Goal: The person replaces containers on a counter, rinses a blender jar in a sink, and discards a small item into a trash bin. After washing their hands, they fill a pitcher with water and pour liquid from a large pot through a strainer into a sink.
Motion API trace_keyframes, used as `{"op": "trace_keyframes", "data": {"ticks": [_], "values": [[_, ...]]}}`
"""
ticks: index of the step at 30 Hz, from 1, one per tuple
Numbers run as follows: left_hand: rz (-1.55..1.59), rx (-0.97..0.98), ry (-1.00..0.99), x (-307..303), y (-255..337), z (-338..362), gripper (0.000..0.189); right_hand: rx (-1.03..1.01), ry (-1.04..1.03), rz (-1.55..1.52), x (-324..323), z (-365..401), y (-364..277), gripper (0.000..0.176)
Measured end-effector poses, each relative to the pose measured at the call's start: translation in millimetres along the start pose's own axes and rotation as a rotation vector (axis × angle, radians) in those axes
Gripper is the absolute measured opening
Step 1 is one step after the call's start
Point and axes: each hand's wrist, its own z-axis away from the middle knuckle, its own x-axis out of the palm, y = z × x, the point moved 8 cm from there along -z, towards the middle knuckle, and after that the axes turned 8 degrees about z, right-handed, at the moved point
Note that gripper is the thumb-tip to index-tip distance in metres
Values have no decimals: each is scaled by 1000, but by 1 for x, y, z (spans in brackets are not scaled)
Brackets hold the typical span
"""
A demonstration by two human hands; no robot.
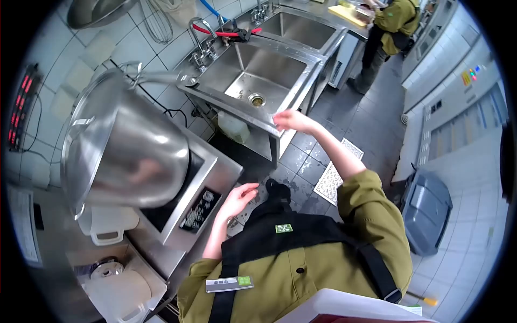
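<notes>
My right hand [293, 120] is over the front right corner of the near steel sink [264, 81], its fingers bent and partly spread; whether it touches the rim I cannot tell. My left hand [239, 200] hangs in front of my body, fingers apart and holding nothing. Just left of it is the control panel [201, 210] of a cooktop. On that cooktop stands a large steel pot [142, 153] with a steel lid or rim [81, 145] at its top.
A second sink [304, 29] lies beyond the first. A co-worker [396, 24] stands near a yellow board [349, 15]. Grey bin [428, 212] at the right, floor drain grate [334, 177], white containers [121, 296] lower left, whisk [157, 24] on the wall.
</notes>
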Motion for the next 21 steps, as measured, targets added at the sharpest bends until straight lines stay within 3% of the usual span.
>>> {"op": "trace_keyframes", "data": {"ticks": [2, 3, 5, 7, 10, 12, 14, 15, 17, 19, 21], "values": [[137, 10, 71, -12, 11, -61, 30, 30, 0, -151, -30, -81, 8, 35], [236, -12, 123, -16, 13, -92, 30, 49, 14, -124, -47, -111, 10, 34], [101, 20, 200, -27, 50, -137, 31, 51, -19, 19, -76, -164, 14, 33], [329, 73, 219, -35, 87, -172, 29, 12, 21, 134, -109, -218, 18, 32], [455, 10, 350, -61, 85, -220, 30, -133, 111, 453, -157, -311, -20, 29], [511, -5, 566, -81, 70, -249, 29, -392, 218, 504, -171, -402, -45, 34], [669, 6, 810, -96, 68, -270, 28, -422, 91, 516, -157, -482, -70, 39], [764, 6, 928, -101, 65, -277, 27, -682, 206, 681, -144, -513, -88, 47], [848, 20, 1142, -108, 65, -291, 27, -702, 147, 842, -123, -555, -98, 57], [953, 61, 1234, -111, 71, -306, 27, -638, 260, 901, -115, -588, -86, 56], [1043, 106, 1284, -120, 75, -318, 30, -539, 147, 823, -113, -590, -87, 47]]}}
